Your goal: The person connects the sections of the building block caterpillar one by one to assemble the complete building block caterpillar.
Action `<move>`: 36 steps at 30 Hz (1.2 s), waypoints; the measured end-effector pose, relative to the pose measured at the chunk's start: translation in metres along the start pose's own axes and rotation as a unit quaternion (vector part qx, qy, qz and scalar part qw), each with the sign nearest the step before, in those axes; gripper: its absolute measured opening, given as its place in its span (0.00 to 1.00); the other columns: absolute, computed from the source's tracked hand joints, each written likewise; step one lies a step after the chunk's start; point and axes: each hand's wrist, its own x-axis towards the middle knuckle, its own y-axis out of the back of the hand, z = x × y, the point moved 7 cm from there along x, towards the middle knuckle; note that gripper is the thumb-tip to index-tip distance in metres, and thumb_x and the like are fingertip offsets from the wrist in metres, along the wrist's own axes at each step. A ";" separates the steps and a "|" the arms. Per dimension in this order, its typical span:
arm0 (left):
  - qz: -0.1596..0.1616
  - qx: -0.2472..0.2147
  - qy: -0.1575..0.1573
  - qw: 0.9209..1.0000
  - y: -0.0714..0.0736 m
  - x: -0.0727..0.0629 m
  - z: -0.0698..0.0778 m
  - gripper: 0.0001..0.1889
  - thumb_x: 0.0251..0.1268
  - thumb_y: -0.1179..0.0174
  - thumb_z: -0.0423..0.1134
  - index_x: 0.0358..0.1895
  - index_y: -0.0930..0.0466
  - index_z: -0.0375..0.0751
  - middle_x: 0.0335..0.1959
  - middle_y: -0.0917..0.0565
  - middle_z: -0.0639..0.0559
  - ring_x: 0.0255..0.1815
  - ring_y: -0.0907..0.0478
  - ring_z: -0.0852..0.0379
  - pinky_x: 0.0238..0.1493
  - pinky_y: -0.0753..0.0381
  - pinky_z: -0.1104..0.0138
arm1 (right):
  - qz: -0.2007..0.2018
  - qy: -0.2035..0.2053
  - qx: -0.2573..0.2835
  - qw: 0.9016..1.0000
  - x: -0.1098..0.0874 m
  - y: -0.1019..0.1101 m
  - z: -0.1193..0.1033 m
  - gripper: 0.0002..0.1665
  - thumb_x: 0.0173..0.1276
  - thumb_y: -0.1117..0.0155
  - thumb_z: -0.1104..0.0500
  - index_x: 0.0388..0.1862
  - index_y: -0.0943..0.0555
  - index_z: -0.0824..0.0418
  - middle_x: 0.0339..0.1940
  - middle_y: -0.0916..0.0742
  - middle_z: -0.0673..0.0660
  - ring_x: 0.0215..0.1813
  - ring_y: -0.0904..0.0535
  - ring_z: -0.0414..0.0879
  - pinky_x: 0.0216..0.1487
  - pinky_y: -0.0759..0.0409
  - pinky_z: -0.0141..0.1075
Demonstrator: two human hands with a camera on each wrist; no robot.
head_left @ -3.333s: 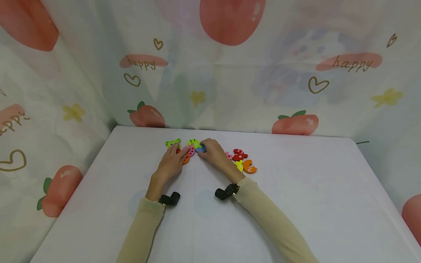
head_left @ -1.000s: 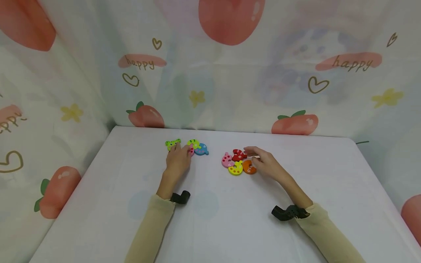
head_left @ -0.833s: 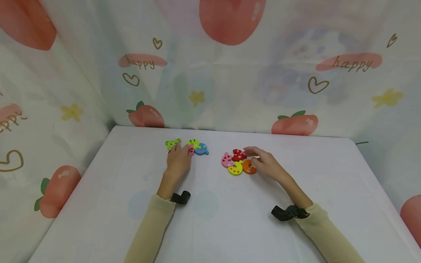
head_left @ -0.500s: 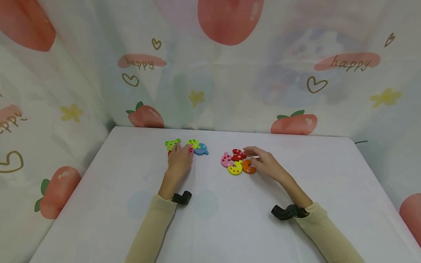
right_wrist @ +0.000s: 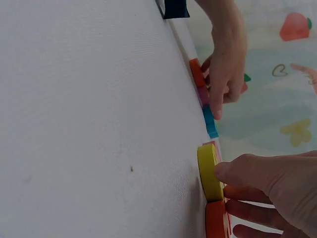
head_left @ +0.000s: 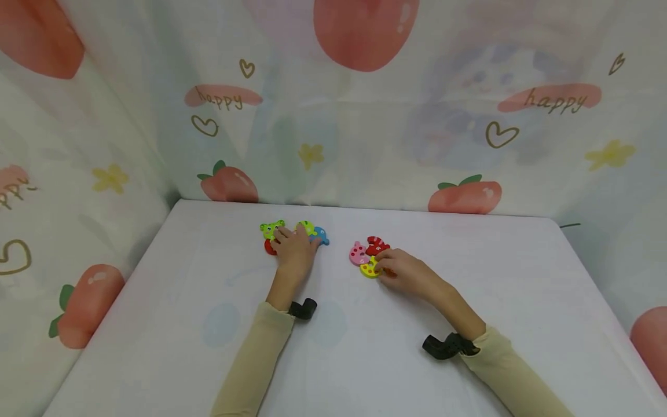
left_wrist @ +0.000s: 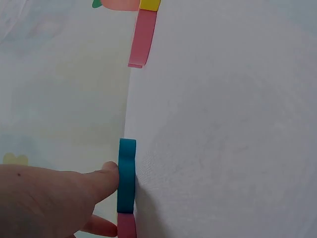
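My left hand rests on the left group of flat, animal-shaped pieces, apparently numbered. Around it show a green animal head, a red piece, a green striped piece and a blue piece. Its thumb touches the blue piece in the left wrist view. My right hand lies over the right group, fingers loosely bent, thumb on the yellow piece and fingers above the orange piece. Beside it are a spotted pink piece and a red striped piece.
A white table carries both groups, with a gap between them. Its far edge meets a patterned cloth backdrop, and another cloth side stands at the left. Black cameras sit on both wrists.
My right hand has left the blue piece and moved right, then lowered onto the yellow and orange pieces. My left hand has shifted slightly right, its thumb now by the blue piece.
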 end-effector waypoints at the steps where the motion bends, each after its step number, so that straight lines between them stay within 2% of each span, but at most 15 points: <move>1: 0.000 0.002 0.002 1.000 -0.001 0.000 0.000 0.34 0.69 0.50 0.61 0.65 0.35 0.36 0.68 0.37 0.20 0.72 0.40 0.26 0.66 0.33 0.38 | 0.002 0.002 -0.001 1.000 0.000 0.000 -0.001 0.11 0.60 0.30 0.62 0.43 0.14 0.61 0.51 0.15 0.58 0.56 0.21 0.54 0.54 0.17 0.45; 5: 0.003 0.014 0.001 1.000 -0.001 0.000 -0.002 0.34 0.69 0.50 0.63 0.64 0.35 0.37 0.68 0.36 0.22 0.71 0.39 0.28 0.65 0.31 0.40 | 0.006 -0.003 0.007 1.000 -0.001 -0.002 -0.004 0.09 0.59 0.28 0.61 0.39 0.13 0.60 0.50 0.14 0.57 0.55 0.21 0.52 0.54 0.17 0.43; 8: -0.002 0.022 0.005 1.000 0.000 -0.001 -0.004 0.35 0.69 0.52 0.64 0.66 0.35 0.39 0.69 0.36 0.24 0.71 0.39 0.30 0.65 0.31 0.40 | -0.004 0.008 0.003 1.000 0.001 -0.005 -0.009 0.08 0.58 0.27 0.60 0.37 0.13 0.59 0.47 0.14 0.55 0.53 0.20 0.50 0.53 0.16 0.42; 12: -0.017 0.032 0.001 0.999 0.000 -0.002 -0.006 0.33 0.70 0.56 0.65 0.73 0.38 0.52 0.71 0.40 0.28 0.73 0.43 0.32 0.67 0.35 0.39 | -0.011 0.018 -0.008 1.000 0.003 -0.008 -0.015 0.07 0.57 0.26 0.58 0.35 0.13 0.58 0.45 0.15 0.55 0.50 0.21 0.48 0.51 0.16 0.40; 16: -0.023 0.033 -0.014 0.999 -0.001 -0.004 -0.006 0.30 0.72 0.58 0.64 0.74 0.41 0.64 0.72 0.41 0.28 0.74 0.46 0.33 0.68 0.38 0.38 | -0.017 0.015 -0.004 1.000 0.001 -0.009 -0.017 0.07 0.57 0.26 0.59 0.35 0.13 0.58 0.47 0.15 0.55 0.52 0.21 0.49 0.52 0.16 0.40; 22: -0.022 0.020 -0.017 0.999 -0.001 -0.006 -0.005 0.29 0.72 0.56 0.62 0.74 0.40 0.63 0.72 0.42 0.27 0.74 0.46 0.31 0.68 0.38 0.37 | -0.044 0.024 0.028 0.998 -0.003 -0.014 -0.027 0.06 0.59 0.27 0.58 0.35 0.13 0.56 0.50 0.16 0.54 0.56 0.22 0.49 0.53 0.16 0.40; 26: -0.029 0.007 -0.023 0.999 0.000 -0.006 -0.003 0.28 0.72 0.54 0.60 0.73 0.37 0.61 0.75 0.42 0.33 0.74 0.45 0.27 0.67 0.38 0.35 | -0.040 0.023 0.018 0.999 -0.004 -0.015 -0.033 0.06 0.58 0.27 0.57 0.34 0.13 0.55 0.53 0.17 0.55 0.58 0.22 0.50 0.52 0.16 0.40; 31: -0.056 -0.035 -0.051 0.996 0.001 -0.008 0.002 0.26 0.74 0.52 0.53 0.72 0.35 0.55 0.79 0.45 0.46 0.76 0.53 0.26 0.67 0.47 0.29 | -0.031 0.014 0.027 0.999 -0.005 -0.015 -0.035 0.06 0.57 0.26 0.57 0.34 0.13 0.55 0.58 0.18 0.58 0.60 0.23 0.53 0.53 0.16 0.41; 33: -0.068 -0.053 -0.064 0.994 0.002 -0.010 0.004 0.25 0.74 0.52 0.51 0.72 0.35 0.54 0.79 0.45 0.48 0.78 0.57 0.29 0.67 0.53 0.27 | -0.031 0.017 0.035 0.999 -0.006 -0.015 -0.036 0.06 0.58 0.26 0.57 0.34 0.13 0.55 0.59 0.19 0.59 0.61 0.23 0.54 0.53 0.16 0.42; 36: -0.081 -0.062 -0.081 0.992 0.002 -0.013 0.006 0.25 0.74 0.51 0.49 0.72 0.35 0.54 0.78 0.43 0.48 0.80 0.58 0.34 0.66 0.57 0.26 | -0.039 0.021 0.050 0.998 -0.007 -0.016 -0.035 0.05 0.59 0.27 0.58 0.35 0.14 0.54 0.61 0.19 0.59 0.62 0.23 0.54 0.54 0.16 0.41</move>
